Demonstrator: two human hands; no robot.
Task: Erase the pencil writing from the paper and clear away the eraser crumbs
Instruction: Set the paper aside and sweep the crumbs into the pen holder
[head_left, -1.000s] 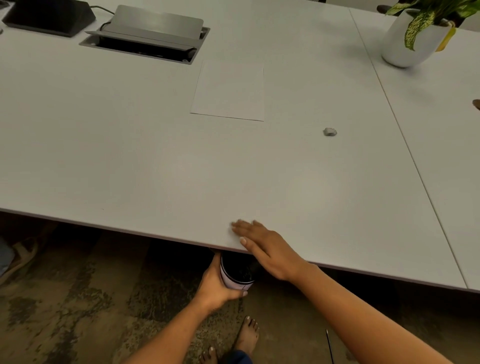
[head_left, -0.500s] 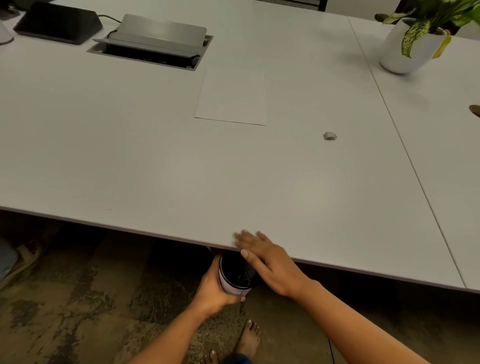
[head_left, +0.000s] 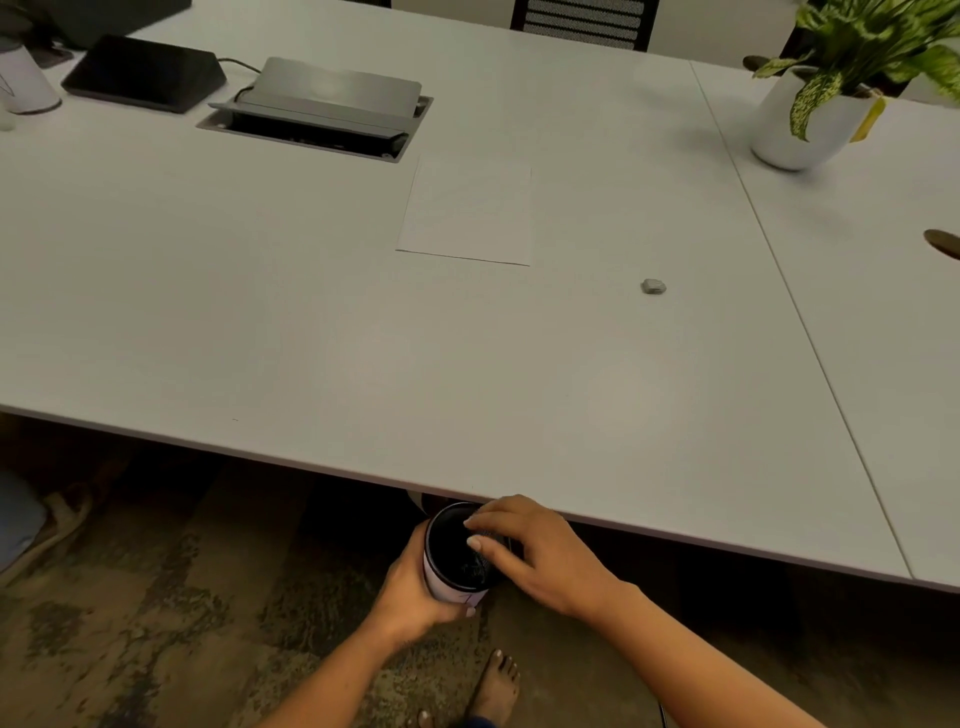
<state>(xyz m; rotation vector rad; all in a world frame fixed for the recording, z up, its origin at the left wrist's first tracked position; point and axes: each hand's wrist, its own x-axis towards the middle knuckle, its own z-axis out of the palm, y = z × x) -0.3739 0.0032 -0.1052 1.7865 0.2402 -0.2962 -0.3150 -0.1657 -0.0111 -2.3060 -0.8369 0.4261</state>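
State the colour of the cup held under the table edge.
The round cup is white outside, black inside; head view.

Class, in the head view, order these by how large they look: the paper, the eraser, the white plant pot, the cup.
1. paper
2. plant pot and cup: they look alike, and the cup is nearer, so unranked
3. eraser

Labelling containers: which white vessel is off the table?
The dark-lined cup gripped by the left hand below the table; the plant pot and far-left white cylinder stand on it.
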